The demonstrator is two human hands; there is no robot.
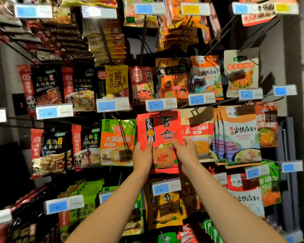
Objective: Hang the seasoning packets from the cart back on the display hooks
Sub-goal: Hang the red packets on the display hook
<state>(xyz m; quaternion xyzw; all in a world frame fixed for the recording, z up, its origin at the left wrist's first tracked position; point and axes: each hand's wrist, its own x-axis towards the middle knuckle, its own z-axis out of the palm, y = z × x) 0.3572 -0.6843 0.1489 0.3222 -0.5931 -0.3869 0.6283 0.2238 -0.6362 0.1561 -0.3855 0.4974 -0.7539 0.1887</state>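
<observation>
**Red packet held up to its hook**

While both forearms reach up from the bottom of the view, the hands meet on one red seasoning packet (159, 137) raised against the display. The left hand (142, 156) grips the packet's lower left edge, thumb lying up its front and fingers hidden behind. The right hand (187, 152) pinches the lower right side, thumb across the printed face and fingers curled round the edge. Neither hand carries anything else.

Just behind and below the packet hangs a 3.90 price tag (166, 187) over a yellow packet (162, 206) of similar design. Level with the red packet, a green packet (117, 142) hangs to its left and a beige one (198, 130) to its right, partly overlapped. Above its top edge sits another 3.90 tag (161, 104) at the tip of a hook; whether the packet's hang hole is on that hook I cannot tell. The cart is out of view.

Judging by its flat, slightly bowed face, the pouch is probably light, soft-filled and glossy, so it may slip or flop. Holding the lower edges steadies it, but taking the stiffer sealed top near the hole would likely guide it onto the wire more surely.
</observation>
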